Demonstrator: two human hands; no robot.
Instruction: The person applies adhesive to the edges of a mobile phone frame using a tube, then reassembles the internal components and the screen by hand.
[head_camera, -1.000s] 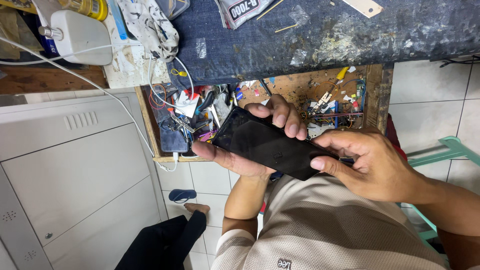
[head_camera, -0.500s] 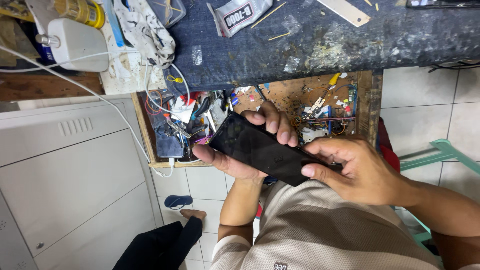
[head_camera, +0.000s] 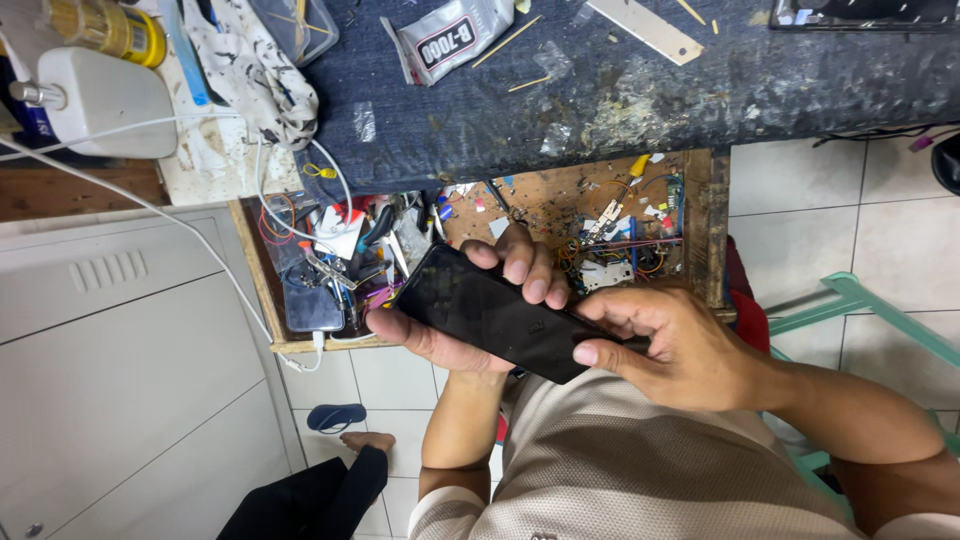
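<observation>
1. Hidden parts: the palm of the left hand (head_camera: 470, 320) lies under the black phone (head_camera: 500, 312), so only its thumb and fingertips show. The phone's near corner is covered by the right hand (head_camera: 670, 345). The small parts in the open drawer (head_camera: 715, 230) are too tangled to tell apart one by one. A dark tray at the far right edge of the worktop (head_camera: 600, 110) is cut off by the frame.
2. Left hand: it cradles the phone from below, thumb along the edge nearer the body, fingers curled over the far edge, closed on the phone.
3. Right hand: it grips the phone's end nearest the body, thumb pressed flat on the dark glass, fingers folded behind; it is pinched onto the phone.
4. The phone: face up, tilted, held in the air just in front of the drawer and above the person's beige shirt (head_camera: 620, 460).
5. The drawer: a wooden one pulled out from under the worktop, behind the phone. It holds coloured wires, small circuit boards, and another phone (head_camera: 312, 300) at its left end.
6. On the worktop beyond the drawer: a flat glue pouch (head_camera: 445, 35), thin wooden sticks, a white charger block (head_camera: 105, 100).
</observation>
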